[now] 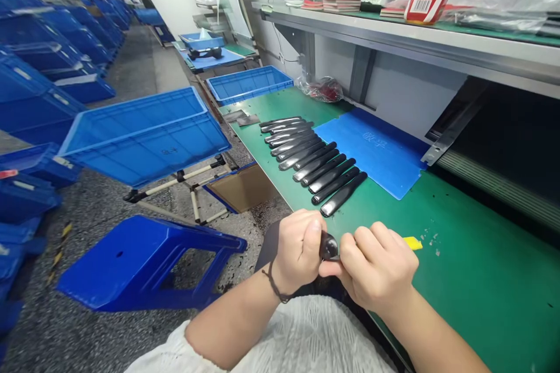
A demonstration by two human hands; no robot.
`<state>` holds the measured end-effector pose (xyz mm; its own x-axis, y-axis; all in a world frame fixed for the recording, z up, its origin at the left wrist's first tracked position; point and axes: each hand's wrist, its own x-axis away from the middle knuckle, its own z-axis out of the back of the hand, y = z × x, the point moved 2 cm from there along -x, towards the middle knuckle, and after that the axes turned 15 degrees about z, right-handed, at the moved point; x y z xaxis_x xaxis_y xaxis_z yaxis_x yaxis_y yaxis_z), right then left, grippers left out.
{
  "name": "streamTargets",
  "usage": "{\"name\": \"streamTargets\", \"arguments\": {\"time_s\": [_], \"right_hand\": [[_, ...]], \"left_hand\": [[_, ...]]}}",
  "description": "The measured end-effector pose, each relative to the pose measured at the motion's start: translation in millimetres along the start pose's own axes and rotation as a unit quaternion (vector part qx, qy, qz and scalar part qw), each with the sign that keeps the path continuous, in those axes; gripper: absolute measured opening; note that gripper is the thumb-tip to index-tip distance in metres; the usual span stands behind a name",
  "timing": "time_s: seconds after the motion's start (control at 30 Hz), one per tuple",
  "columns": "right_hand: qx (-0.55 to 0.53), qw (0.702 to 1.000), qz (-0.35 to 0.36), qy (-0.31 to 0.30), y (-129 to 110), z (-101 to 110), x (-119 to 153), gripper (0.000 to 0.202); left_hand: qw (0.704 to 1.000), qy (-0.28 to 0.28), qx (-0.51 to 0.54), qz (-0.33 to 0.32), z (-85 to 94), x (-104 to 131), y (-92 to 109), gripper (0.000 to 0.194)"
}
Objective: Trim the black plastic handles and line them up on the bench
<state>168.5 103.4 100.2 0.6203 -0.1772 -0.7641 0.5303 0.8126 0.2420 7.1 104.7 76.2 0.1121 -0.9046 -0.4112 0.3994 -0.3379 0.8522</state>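
My left hand (300, 252) is closed round a black part (329, 246), whose rounded end shows between my two hands. Closed beside it, my right hand (377, 265) grips a yellow-handled tool (412, 243); the yellow end sticks out past the fingers, and its working end is mostly hidden near the black part. Beyond my hands, a row of several glossy black handle-shaped parts (343, 193) lies on the green table (464, 268). Small pale scraps (432, 239) are scattered to the right of my right hand.
A blue sheet (378, 148) lies behind the row. Blue crates (146, 137) and a blue stool (118, 262) stand left of the table. A shelf (415, 35) with stacked items runs above the back edge. A plastic bag (324, 90) lies at the far end.
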Motion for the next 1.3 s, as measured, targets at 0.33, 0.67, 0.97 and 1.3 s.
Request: {"name": "streamTargets", "arguments": {"time_s": [0.33,0.67,0.97,1.3], "right_hand": [[-0.087,0.992,-0.057,0.069,14.6,-0.3,3.9,0.039],[-0.168,0.980,-0.097,-0.042,39.0,9.7,0.7,0.039],[-0.062,0.992,-0.081,-0.080,32.2,5.6,1.6,0.060],[-0.015,0.995,-0.057,-0.080,23.2,-5.2,3.2,0.061]], "left_hand": [[0.890,-0.301,0.245,0.241,-15.2,13.4,-0.1,0.051],[0.886,-0.260,0.264,0.278,-13.5,9.7,-5.7,0.049],[0.935,-0.220,0.162,0.224,-10.2,11.0,-2.7,0.051],[0.931,-0.185,0.183,0.256,-13.7,3.1,0.9,0.054]]}}
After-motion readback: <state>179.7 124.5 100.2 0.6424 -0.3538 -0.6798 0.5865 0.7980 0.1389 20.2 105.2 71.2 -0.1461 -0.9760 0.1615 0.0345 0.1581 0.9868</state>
